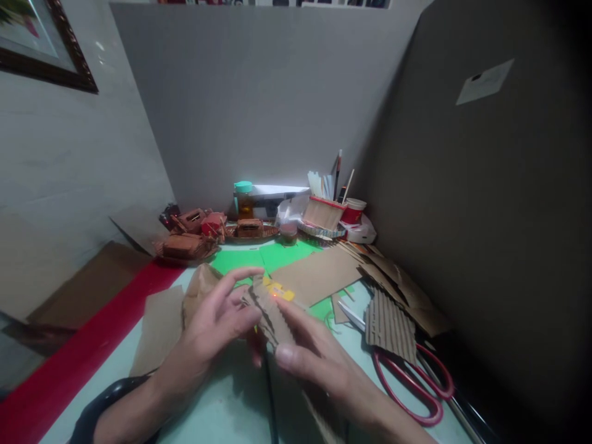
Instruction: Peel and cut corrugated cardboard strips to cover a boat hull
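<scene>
A strip of brown corrugated cardboard [272, 314] is held between both hands above the table, with its torn ridges showing. My left hand [217, 320] grips the strip's upper left side, thumb against it. On the right side, my right hand [314, 357] pinches it with the thumb in front and fingers behind. A yellow piece [280, 290] shows just beyond the strip, near the right fingertips. Another length of cardboard [321, 410] hangs below the right hand. Scissors with red handles [407, 385] lie to the right, partly under a ribbed cardboard piece [391, 325].
Green sheets [240, 259] and a flat cardboard sheet [324, 271] lie beyond the hands. Brown model boats [185, 245] stand at the back left. A holder with sticks [324, 214], a red cup [354, 213] and a capped jar [244, 200] line the back.
</scene>
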`<move>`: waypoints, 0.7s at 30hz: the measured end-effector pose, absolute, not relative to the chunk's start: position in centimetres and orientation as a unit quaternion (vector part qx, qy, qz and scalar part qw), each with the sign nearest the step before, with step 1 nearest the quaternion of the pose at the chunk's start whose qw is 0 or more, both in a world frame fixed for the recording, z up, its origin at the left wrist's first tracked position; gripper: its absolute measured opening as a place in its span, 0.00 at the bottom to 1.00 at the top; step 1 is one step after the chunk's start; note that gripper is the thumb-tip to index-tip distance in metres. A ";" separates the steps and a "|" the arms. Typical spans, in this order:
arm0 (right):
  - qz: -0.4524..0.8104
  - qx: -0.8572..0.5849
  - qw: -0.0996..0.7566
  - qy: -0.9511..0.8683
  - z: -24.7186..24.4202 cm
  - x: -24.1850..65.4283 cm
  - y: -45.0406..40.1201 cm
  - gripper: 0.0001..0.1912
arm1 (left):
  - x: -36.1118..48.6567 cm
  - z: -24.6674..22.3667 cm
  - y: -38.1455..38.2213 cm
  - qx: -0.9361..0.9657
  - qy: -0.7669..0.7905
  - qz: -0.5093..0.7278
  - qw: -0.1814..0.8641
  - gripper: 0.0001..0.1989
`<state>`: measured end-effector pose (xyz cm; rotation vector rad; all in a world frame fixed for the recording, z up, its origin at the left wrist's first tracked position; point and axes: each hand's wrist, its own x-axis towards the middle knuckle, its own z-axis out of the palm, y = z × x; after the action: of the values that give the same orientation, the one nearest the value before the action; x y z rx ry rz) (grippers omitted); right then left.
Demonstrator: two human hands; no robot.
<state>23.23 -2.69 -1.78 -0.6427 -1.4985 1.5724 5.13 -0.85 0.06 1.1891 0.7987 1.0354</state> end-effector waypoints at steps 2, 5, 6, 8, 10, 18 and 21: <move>0.646 -0.250 0.426 -0.582 -1.9 23.2 -2.7 0.26 | 5.1 -0.1 -0.9 0.513 0.340 0.457 0.642 0.27; 0.647 -0.262 0.437 -0.568 -2.2 23.2 -2.7 0.24 | 5.1 -0.3 -1.1 0.489 0.331 0.467 0.658 0.24; 0.638 -0.276 0.442 -0.567 -2.4 23.2 -2.8 0.25 | 5.1 -0.3 -1.2 0.479 0.330 0.469 0.665 0.22; 0.609 -0.313 0.447 -0.575 -2.5 23.1 -2.9 0.28 | 5.1 -0.4 -1.4 0.456 0.327 0.477 0.677 0.20; 0.575 -0.351 0.443 -0.592 -2.6 23.0 -3.1 0.34 | 5.1 -0.6 -1.6 0.433 0.324 0.487 0.686 0.17; 0.582 -0.341 0.436 -0.596 -2.6 23.0 -3.4 0.33 | 4.8 -1.3 -1.4 0.409 0.286 0.503 0.706 0.10; 0.600 -0.323 0.430 -0.593 -2.5 23.0 -3.4 0.31 | 4.9 -0.9 -1.7 0.408 0.311 0.504 0.695 0.10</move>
<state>22.99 -3.39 -2.45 -0.8058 -1.4802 1.4961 4.90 -1.72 -0.86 0.9106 0.6946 1.1239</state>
